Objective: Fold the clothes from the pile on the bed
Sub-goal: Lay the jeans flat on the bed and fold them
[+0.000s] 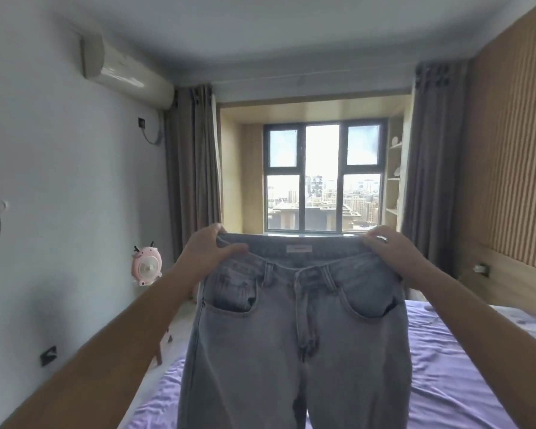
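Step in hand: we judge this as the spreading step, with one pair of grey jeans (297, 345) held up by the waistband so it hangs flat before any fold is made.
Left hand: our left hand (212, 253) grips the left end of the waistband, thumb laid across the front of the denim and fingers curled behind it.
Right hand: our right hand (390, 253) grips the right end the same way, fingers curled over the top edge.
Jeans: front side toward us, fly and both front pockets showing, legs hanging straight down and out of view below; they hang above the near edge of the bed (452, 382), and we cannot tell whether the hems touch it.
Pile: the clothes pile is not in view.
Bed: a wrinkled lilac sheet covers it, running from the near edge toward the far right corner.
Next move: we think it calls for bringing the two hands together so one leg lies over the other, then lowering the jeans onto the sheet without letting the waistband twist.
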`<action>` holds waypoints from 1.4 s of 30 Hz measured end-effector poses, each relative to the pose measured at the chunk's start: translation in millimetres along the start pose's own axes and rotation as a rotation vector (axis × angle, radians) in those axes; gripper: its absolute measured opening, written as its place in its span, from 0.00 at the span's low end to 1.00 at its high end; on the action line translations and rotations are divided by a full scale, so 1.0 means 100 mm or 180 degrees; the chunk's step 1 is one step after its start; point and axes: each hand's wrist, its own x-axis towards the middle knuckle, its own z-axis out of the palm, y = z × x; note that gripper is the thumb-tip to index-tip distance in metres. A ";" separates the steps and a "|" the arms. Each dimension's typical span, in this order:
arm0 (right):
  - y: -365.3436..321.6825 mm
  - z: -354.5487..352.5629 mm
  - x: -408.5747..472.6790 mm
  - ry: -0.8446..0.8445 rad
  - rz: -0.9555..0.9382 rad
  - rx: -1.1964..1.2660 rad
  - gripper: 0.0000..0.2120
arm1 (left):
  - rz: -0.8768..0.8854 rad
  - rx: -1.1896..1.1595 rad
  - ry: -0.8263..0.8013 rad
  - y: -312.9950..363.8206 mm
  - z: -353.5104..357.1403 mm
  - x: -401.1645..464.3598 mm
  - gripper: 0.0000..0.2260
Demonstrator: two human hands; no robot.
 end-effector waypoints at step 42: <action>-1.93 -0.75 -2.15 -0.1031 0.0161 0.0340 0.10 | -0.0030 -0.2132 -0.0460 2.03 -0.31 -1.63 0.08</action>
